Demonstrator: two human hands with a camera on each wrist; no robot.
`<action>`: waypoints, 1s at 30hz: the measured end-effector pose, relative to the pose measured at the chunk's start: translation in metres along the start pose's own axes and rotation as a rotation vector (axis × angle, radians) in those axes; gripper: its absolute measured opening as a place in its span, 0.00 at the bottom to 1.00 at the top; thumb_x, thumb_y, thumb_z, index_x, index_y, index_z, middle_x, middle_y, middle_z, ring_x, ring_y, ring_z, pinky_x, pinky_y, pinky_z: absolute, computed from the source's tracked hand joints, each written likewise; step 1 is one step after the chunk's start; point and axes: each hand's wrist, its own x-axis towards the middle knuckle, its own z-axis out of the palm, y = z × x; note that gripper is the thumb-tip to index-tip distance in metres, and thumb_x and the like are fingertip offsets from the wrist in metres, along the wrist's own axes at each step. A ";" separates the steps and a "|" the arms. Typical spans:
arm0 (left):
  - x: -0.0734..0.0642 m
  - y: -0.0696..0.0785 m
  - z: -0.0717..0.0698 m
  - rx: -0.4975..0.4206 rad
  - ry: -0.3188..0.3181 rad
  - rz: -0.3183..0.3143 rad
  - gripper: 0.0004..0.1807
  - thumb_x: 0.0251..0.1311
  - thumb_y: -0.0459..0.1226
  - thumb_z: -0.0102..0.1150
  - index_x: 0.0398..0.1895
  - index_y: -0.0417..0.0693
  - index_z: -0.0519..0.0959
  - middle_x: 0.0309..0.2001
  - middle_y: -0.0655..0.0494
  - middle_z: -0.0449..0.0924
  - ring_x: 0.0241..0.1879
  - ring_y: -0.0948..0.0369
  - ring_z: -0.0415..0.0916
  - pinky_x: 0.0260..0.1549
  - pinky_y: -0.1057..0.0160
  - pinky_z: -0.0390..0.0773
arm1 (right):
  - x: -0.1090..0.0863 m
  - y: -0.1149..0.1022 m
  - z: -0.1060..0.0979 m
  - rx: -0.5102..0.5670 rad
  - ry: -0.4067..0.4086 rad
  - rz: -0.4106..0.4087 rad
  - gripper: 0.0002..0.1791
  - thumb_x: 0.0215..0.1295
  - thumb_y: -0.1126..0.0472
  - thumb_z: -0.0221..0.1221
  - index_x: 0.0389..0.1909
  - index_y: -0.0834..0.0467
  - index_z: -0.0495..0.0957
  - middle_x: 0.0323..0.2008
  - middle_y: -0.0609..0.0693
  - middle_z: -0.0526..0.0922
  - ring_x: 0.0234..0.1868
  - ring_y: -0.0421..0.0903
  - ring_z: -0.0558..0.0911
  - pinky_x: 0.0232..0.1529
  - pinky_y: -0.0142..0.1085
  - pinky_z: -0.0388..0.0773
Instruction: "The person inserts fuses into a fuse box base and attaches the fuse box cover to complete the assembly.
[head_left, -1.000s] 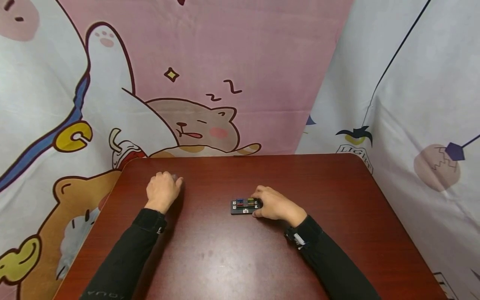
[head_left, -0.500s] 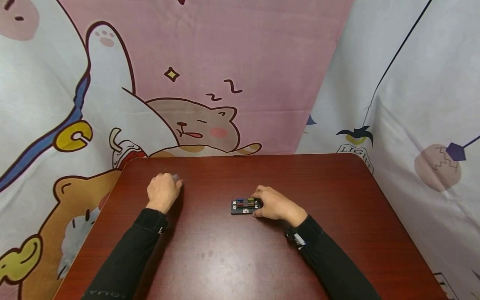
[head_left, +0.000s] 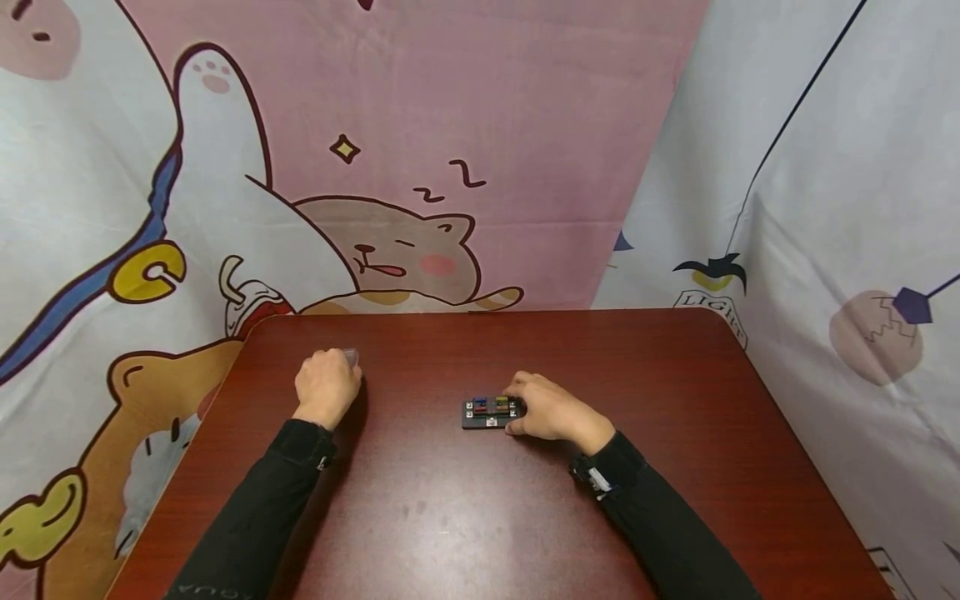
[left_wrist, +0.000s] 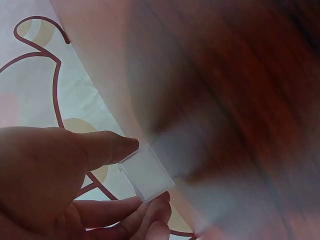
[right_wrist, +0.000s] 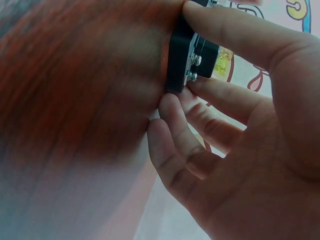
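Observation:
A black fuse block (head_left: 483, 414) with several coloured blade fuses and silver screw terminals lies on the brown table near its middle. My right hand (head_left: 553, 408) grips its right end, thumb on the near side and fingers on the far side. In the right wrist view the black base (right_wrist: 179, 62) of the block and two screws show between thumb and fingers. At the far left of the table my left hand (head_left: 327, 388) pinches a small clear plastic cover (left_wrist: 146, 173) between thumb and fingers. From the head view most of this cover is hidden behind the hand.
The brown table (head_left: 450, 517) has its far edge against a hanging cloth (head_left: 487, 100) printed with cartoon animals. Another white printed cloth (head_left: 810, 208) hangs along the right side. Dark sleeves cover both forearms.
My left hand has turned slightly and drawn its thumb in, and more of the clear cover shows beside it. The right hand and the fuse block have stayed in place.

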 end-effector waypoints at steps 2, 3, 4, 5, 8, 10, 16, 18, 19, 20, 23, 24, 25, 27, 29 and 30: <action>0.000 0.000 0.001 0.005 0.012 0.004 0.25 0.73 0.43 0.65 0.53 0.23 0.84 0.48 0.25 0.84 0.45 0.31 0.85 0.41 0.33 0.87 | 0.000 0.000 0.000 -0.004 -0.003 0.003 0.29 0.66 0.51 0.78 0.66 0.52 0.86 0.56 0.45 0.81 0.55 0.45 0.77 0.59 0.45 0.78; 0.000 -0.001 0.001 0.006 0.020 0.008 0.25 0.73 0.43 0.64 0.53 0.23 0.84 0.48 0.24 0.84 0.45 0.30 0.85 0.41 0.33 0.86 | 0.000 0.000 0.000 -0.005 -0.004 0.005 0.29 0.66 0.51 0.78 0.66 0.51 0.86 0.57 0.45 0.81 0.55 0.45 0.77 0.59 0.45 0.78; -0.001 -0.001 0.002 0.004 0.032 0.014 0.25 0.73 0.43 0.64 0.52 0.23 0.84 0.47 0.24 0.84 0.44 0.30 0.85 0.41 0.33 0.86 | 0.000 0.000 0.000 -0.006 -0.004 0.005 0.29 0.66 0.51 0.78 0.66 0.51 0.86 0.57 0.45 0.81 0.55 0.45 0.77 0.59 0.45 0.78; -0.001 -0.001 0.002 0.001 0.046 0.022 0.25 0.73 0.42 0.65 0.52 0.22 0.84 0.47 0.25 0.84 0.44 0.30 0.85 0.40 0.32 0.86 | -0.001 0.000 0.000 -0.007 -0.005 0.006 0.29 0.66 0.51 0.78 0.66 0.51 0.86 0.57 0.45 0.81 0.55 0.45 0.77 0.60 0.45 0.78; -0.004 0.000 0.004 -0.015 0.084 0.060 0.23 0.71 0.40 0.65 0.51 0.23 0.84 0.45 0.25 0.83 0.43 0.29 0.85 0.41 0.31 0.85 | -0.001 0.000 0.001 -0.006 -0.004 0.004 0.28 0.66 0.51 0.78 0.66 0.51 0.86 0.56 0.45 0.81 0.55 0.45 0.77 0.59 0.45 0.78; -0.005 0.002 0.006 -0.026 0.108 0.086 0.22 0.69 0.39 0.67 0.50 0.23 0.84 0.44 0.26 0.83 0.44 0.29 0.85 0.43 0.31 0.85 | -0.001 0.000 0.001 -0.006 -0.002 0.002 0.28 0.66 0.51 0.78 0.65 0.51 0.86 0.55 0.44 0.81 0.55 0.45 0.77 0.59 0.45 0.78; -0.009 0.009 0.008 -0.053 0.145 0.151 0.21 0.67 0.37 0.69 0.55 0.26 0.84 0.46 0.27 0.83 0.46 0.30 0.84 0.48 0.31 0.83 | -0.001 0.001 0.001 -0.009 -0.001 -0.007 0.28 0.66 0.51 0.78 0.66 0.51 0.86 0.55 0.44 0.81 0.54 0.44 0.77 0.59 0.44 0.78; -0.011 0.013 0.008 -0.058 0.150 0.167 0.22 0.67 0.36 0.69 0.57 0.27 0.83 0.48 0.27 0.83 0.48 0.30 0.83 0.50 0.31 0.83 | -0.002 0.001 0.000 -0.006 -0.001 -0.010 0.29 0.66 0.51 0.78 0.66 0.51 0.86 0.55 0.45 0.81 0.54 0.44 0.77 0.60 0.44 0.78; -0.011 0.015 0.007 -0.061 0.151 0.175 0.23 0.66 0.36 0.69 0.59 0.27 0.83 0.48 0.28 0.83 0.49 0.30 0.83 0.51 0.31 0.82 | -0.002 0.001 0.000 -0.005 -0.001 -0.011 0.29 0.66 0.51 0.78 0.66 0.52 0.86 0.55 0.45 0.81 0.54 0.44 0.77 0.60 0.44 0.78; -0.011 0.017 0.007 -0.063 0.150 0.184 0.23 0.66 0.36 0.69 0.60 0.28 0.83 0.49 0.28 0.83 0.50 0.31 0.83 0.52 0.31 0.82 | -0.002 0.001 0.000 -0.005 0.000 -0.011 0.29 0.66 0.51 0.78 0.66 0.52 0.86 0.55 0.45 0.81 0.55 0.44 0.77 0.60 0.44 0.78; -0.013 0.022 0.005 -0.073 0.133 0.214 0.24 0.67 0.36 0.68 0.62 0.30 0.83 0.51 0.29 0.83 0.51 0.32 0.82 0.53 0.32 0.81 | -0.002 0.001 0.000 -0.008 0.002 -0.014 0.29 0.66 0.51 0.78 0.66 0.52 0.86 0.55 0.45 0.81 0.55 0.44 0.77 0.60 0.44 0.78; -0.014 0.024 0.004 -0.080 0.122 0.226 0.24 0.67 0.36 0.68 0.62 0.31 0.82 0.52 0.30 0.83 0.51 0.32 0.82 0.54 0.32 0.81 | -0.002 0.001 0.000 -0.010 0.003 -0.014 0.29 0.66 0.51 0.78 0.66 0.52 0.86 0.55 0.44 0.81 0.55 0.44 0.77 0.60 0.44 0.78; -0.014 0.026 0.004 -0.088 0.109 0.240 0.24 0.68 0.37 0.68 0.63 0.31 0.82 0.52 0.30 0.83 0.51 0.33 0.82 0.55 0.33 0.81 | -0.002 0.001 0.000 -0.011 0.003 -0.014 0.29 0.66 0.51 0.78 0.66 0.52 0.86 0.55 0.44 0.81 0.55 0.44 0.77 0.60 0.44 0.78; -0.016 0.032 0.001 -0.111 0.084 0.265 0.24 0.69 0.37 0.68 0.64 0.33 0.82 0.54 0.32 0.83 0.52 0.35 0.81 0.56 0.34 0.82 | -0.002 0.001 0.000 -0.010 0.003 -0.013 0.28 0.66 0.51 0.78 0.66 0.51 0.86 0.55 0.44 0.81 0.55 0.44 0.77 0.60 0.44 0.78; -0.018 0.037 -0.001 -0.138 0.063 0.290 0.25 0.69 0.37 0.69 0.65 0.35 0.82 0.55 0.34 0.84 0.53 0.38 0.81 0.57 0.36 0.82 | -0.002 0.001 0.000 -0.009 0.003 -0.012 0.28 0.66 0.51 0.78 0.65 0.51 0.86 0.55 0.44 0.81 0.55 0.44 0.77 0.60 0.44 0.78; -0.019 0.040 -0.002 -0.152 0.054 0.306 0.25 0.69 0.37 0.69 0.66 0.35 0.82 0.56 0.34 0.84 0.53 0.39 0.81 0.57 0.37 0.83 | -0.001 0.001 -0.001 -0.010 0.003 -0.012 0.28 0.66 0.51 0.78 0.65 0.51 0.86 0.55 0.44 0.81 0.55 0.44 0.77 0.60 0.44 0.77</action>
